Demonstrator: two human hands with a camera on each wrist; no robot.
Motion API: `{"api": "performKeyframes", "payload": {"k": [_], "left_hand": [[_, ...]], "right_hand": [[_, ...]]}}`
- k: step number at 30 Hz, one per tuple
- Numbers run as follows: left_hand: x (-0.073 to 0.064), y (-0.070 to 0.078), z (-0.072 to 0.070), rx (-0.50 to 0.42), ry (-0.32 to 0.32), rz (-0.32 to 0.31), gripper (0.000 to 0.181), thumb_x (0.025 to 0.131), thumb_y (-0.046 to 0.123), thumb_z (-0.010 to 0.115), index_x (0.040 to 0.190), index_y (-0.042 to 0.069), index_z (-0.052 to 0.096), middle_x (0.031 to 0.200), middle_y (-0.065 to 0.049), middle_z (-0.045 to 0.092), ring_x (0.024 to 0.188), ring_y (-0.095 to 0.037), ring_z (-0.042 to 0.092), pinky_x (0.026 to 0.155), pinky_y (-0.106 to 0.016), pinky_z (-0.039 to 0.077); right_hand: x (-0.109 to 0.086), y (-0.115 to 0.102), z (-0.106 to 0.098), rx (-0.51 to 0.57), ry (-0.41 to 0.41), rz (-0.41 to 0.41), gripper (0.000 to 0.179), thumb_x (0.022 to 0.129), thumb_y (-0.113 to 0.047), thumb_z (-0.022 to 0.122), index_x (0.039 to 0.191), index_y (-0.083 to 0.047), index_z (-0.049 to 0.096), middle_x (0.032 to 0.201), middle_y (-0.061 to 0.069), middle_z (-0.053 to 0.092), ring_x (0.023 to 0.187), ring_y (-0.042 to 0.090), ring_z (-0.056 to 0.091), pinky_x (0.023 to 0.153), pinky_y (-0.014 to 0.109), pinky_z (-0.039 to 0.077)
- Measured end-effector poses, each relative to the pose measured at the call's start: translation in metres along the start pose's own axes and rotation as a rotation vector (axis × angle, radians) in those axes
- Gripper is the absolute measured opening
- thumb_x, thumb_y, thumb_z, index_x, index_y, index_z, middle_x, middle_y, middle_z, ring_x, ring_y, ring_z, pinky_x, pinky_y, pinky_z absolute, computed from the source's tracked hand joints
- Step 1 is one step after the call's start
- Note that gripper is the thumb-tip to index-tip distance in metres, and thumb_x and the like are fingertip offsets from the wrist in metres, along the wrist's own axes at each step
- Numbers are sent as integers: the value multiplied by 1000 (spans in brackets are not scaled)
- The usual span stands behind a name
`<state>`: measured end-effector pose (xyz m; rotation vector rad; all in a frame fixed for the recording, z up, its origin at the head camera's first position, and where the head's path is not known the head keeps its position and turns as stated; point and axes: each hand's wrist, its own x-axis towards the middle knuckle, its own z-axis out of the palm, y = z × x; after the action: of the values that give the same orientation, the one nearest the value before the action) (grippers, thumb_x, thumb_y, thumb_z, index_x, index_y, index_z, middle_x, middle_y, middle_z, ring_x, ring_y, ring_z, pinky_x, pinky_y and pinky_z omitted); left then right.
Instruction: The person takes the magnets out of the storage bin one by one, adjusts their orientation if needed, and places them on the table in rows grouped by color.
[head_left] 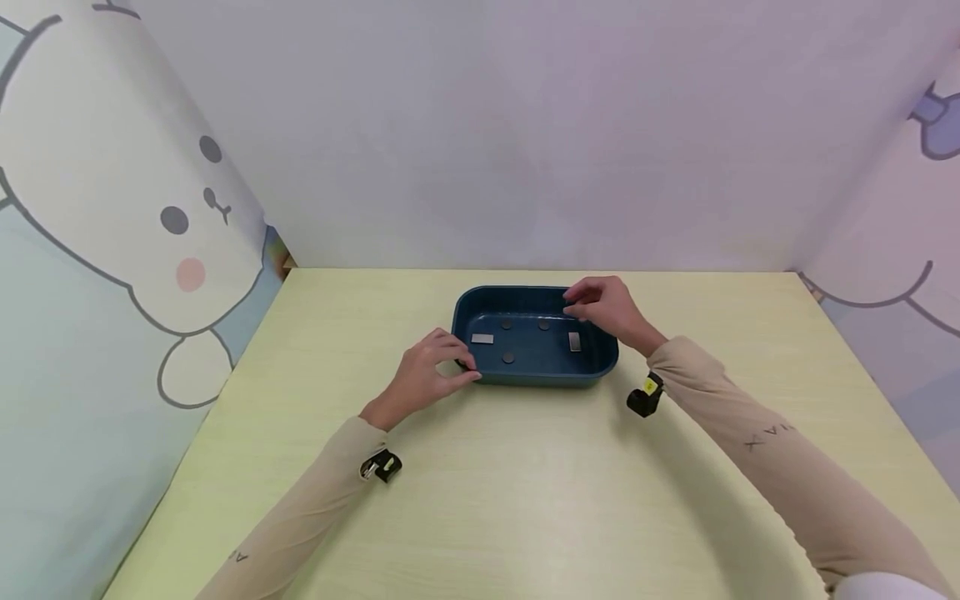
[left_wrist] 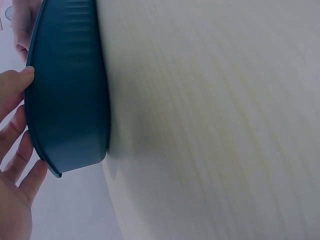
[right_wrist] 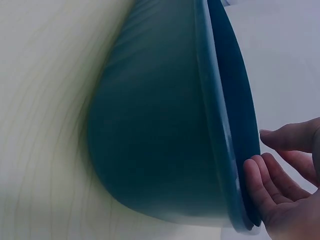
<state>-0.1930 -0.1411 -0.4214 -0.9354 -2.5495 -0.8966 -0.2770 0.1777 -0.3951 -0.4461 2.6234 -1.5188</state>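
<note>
A dark teal plastic basin point(head_left: 536, 382) with rounded corners stands on the pale table. Its floor holds two small silver rectangles, one at the left point(head_left: 482, 339) and one at the right point(head_left: 574, 342), and three small grey discs point(head_left: 508, 357). My left hand point(head_left: 429, 373) grips the front-left corner; in the left wrist view its thumb point(left_wrist: 27, 75) sits on the rim and the fingertips lie spread along it. Over the back-right corner my right hand point(head_left: 611, 308) hovers with relaxed, bent fingers. In the right wrist view those fingers point(right_wrist: 270, 185) overlap the rim, a gap below the thumb.
The pale wood-grain table point(head_left: 525, 500) extends on both sides and in front of the basin. A white wall point(head_left: 480, 150) rises behind its back edge. Cartoon-printed panels point(head_left: 112, 208) flank it. Black wrist cameras point(head_left: 645, 396) hang beneath the sleeves.
</note>
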Motion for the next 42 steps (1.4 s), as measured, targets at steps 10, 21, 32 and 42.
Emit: {"api": "performKeyframes", "payload": {"k": [10, 21, 32, 42], "left_hand": [[-1, 1, -2, -4, -1, -3, 10, 77, 27, 79, 79, 20, 72, 89, 6, 66, 90, -11, 52, 71, -31, 49], [-1, -1, -1, -3, 3, -1, 10, 77, 28, 80, 80, 21, 72, 90, 7, 66, 90, -9, 52, 72, -30, 49], [-1, -1, 0, -8, 5, -1, 10, 78, 28, 79, 79, 21, 72, 90, 8, 65, 90, -8, 51, 73, -29, 49], [-2, -1, 0, -4, 10, 2, 10, 78, 29, 79, 79, 22, 72, 90, 8, 65, 91, -8, 51, 72, -29, 49]], "right_hand": [[6, -1, 10, 4, -26, 6, 20, 85, -2, 68, 103, 7, 65, 99, 20, 65, 84, 35, 64, 77, 52, 50], [9, 1, 19, -18, -45, 17, 22, 84, 0, 68, 104, 9, 65, 96, 20, 65, 84, 37, 62, 76, 50, 50], [13, 2, 24, -46, -52, 21, 18, 84, 3, 67, 101, 7, 67, 91, 18, 66, 75, 30, 62, 72, 47, 51], [16, 8, 35, -162, -66, -7, 15, 83, -1, 70, 97, 3, 70, 87, 14, 68, 69, 26, 62, 64, 35, 51]]}}
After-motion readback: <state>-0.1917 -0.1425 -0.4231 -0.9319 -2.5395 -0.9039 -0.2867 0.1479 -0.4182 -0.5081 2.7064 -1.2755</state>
